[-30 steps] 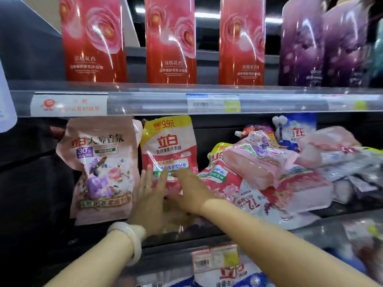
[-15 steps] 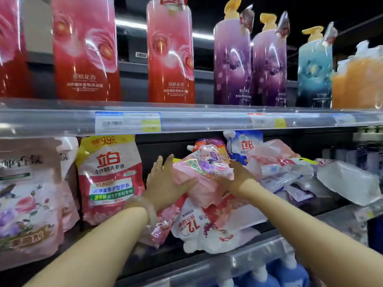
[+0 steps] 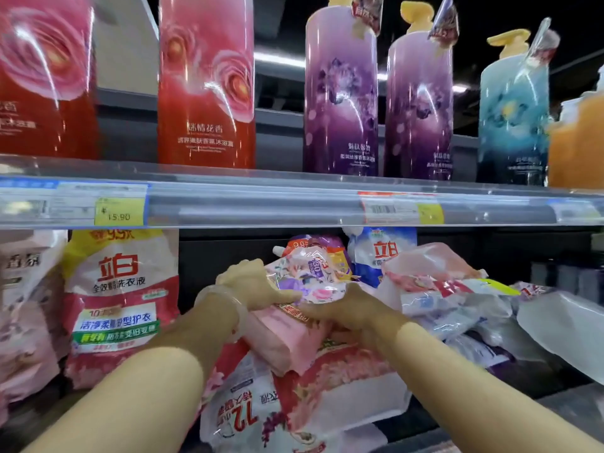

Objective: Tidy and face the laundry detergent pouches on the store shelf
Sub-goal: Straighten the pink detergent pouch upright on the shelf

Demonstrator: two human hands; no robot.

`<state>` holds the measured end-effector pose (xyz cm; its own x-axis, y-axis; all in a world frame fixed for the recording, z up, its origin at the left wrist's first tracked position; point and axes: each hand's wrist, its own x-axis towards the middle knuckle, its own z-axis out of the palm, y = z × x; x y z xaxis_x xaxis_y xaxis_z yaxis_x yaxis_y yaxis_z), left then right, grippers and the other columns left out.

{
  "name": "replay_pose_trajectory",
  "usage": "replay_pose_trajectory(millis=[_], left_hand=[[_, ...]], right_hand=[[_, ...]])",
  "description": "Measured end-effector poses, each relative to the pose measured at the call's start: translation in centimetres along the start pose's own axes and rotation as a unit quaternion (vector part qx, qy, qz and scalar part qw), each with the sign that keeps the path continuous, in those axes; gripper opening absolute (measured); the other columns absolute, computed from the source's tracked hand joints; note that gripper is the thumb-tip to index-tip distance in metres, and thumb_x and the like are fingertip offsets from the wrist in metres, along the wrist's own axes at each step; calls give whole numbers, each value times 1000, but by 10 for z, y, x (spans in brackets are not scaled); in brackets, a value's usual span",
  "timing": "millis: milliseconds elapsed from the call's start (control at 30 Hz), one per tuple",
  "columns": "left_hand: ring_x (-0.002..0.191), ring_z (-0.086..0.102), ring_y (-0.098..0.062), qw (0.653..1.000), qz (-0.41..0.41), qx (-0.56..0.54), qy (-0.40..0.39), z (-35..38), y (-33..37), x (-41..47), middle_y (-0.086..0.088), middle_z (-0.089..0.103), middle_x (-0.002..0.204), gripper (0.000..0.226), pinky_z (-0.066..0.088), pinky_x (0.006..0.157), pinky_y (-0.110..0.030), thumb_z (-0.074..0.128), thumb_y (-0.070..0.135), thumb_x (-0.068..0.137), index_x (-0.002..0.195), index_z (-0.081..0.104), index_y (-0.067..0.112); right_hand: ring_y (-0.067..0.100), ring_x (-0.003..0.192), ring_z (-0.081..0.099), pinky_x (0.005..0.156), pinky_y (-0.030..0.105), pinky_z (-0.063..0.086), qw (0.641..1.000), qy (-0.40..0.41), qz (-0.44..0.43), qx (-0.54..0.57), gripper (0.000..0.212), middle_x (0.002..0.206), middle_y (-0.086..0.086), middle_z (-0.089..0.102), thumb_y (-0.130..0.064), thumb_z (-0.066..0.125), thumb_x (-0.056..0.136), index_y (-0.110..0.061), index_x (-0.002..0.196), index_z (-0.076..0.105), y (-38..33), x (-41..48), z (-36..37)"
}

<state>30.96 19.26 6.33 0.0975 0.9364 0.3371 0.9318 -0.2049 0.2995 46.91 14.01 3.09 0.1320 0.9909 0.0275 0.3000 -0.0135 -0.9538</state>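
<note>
Both my hands grip one pink floral detergent pouch [image 3: 281, 335] lying tilted on top of a jumbled heap in the middle of the lower shelf. My left hand [image 3: 251, 282] clasps its left side, and my right hand [image 3: 343, 305] presses on its right side. Under it lies a red and white pouch marked 12 [image 3: 294, 407], upside down. A red, white and yellow pouch [image 3: 121, 305] stands upright and faced at the left, with a pale pink pouch [image 3: 26, 308] beside it. More pouches [image 3: 451, 295] lie flat in a pile to the right, and a blue one [image 3: 382, 253] stands behind.
Overhead runs the upper shelf's clear price rail [image 3: 294, 204], close above the pouches. On that shelf stand tall red bottles [image 3: 206, 83], purple pump bottles [image 3: 341, 99] and a blue one [image 3: 513, 112]. The lower shelf's front edge [image 3: 562, 403] is at bottom right.
My hands left the upright pouches at the left and moved right to the heap. They closed on the pink floral pouch and have drawn it forward and down.
</note>
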Motion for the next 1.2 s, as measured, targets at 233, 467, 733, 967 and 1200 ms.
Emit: replay_pose_trajectory(millis=[233, 467, 733, 967, 1200], left_hand=[[97, 59, -21, 994, -28, -41, 102, 8, -12, -20, 2, 61, 100, 84, 46, 87, -38, 62, 83, 46, 96, 53, 16], [106, 57, -33, 964, -96, -170, 183, 1, -49, -72, -11, 60, 110, 88, 48, 88, -45, 70, 72, 53, 107, 47, 7], [105, 58, -27, 973, -112, -202, -2, -19, -96, -104, -3, 56, 112, 90, 49, 92, -40, 74, 69, 52, 113, 37, 15], [93, 66, -13, 953, 27, -287, -96, -36, -103, -101, 7, 71, 98, 39, 53, 85, -25, 85, 34, 62, 96, 65, 29], [107, 59, -10, 933, 29, -359, 9, -29, -109, -122, 13, 62, 117, 93, 47, 100, -37, 90, 41, 46, 126, 46, 26]], right_hand=[[27, 111, 60, 84, 39, 56, 992, 3, -72, 103, 138, 129, 8, 56, -38, 95, 23, -13, 140, 25, 7, 4, 20], [20, 111, 54, 76, 28, 47, 981, -10, -94, 167, 107, 114, -7, 50, -9, 87, 59, -17, 142, 20, -1, -14, 54], [31, 93, 69, 93, 44, 52, 984, -118, -15, 132, 107, 102, 18, 72, -22, 95, 19, 1, 115, 54, -4, -26, 84], [32, 84, 69, 69, 38, 57, 972, -117, -4, 206, 70, 111, 22, 67, 9, 78, 64, -6, 121, 42, -3, -35, 87], [35, 83, 71, 58, 39, 59, 961, -92, -91, 246, 78, 110, 22, 67, 20, 73, 60, -11, 125, 43, -12, -53, 105]])
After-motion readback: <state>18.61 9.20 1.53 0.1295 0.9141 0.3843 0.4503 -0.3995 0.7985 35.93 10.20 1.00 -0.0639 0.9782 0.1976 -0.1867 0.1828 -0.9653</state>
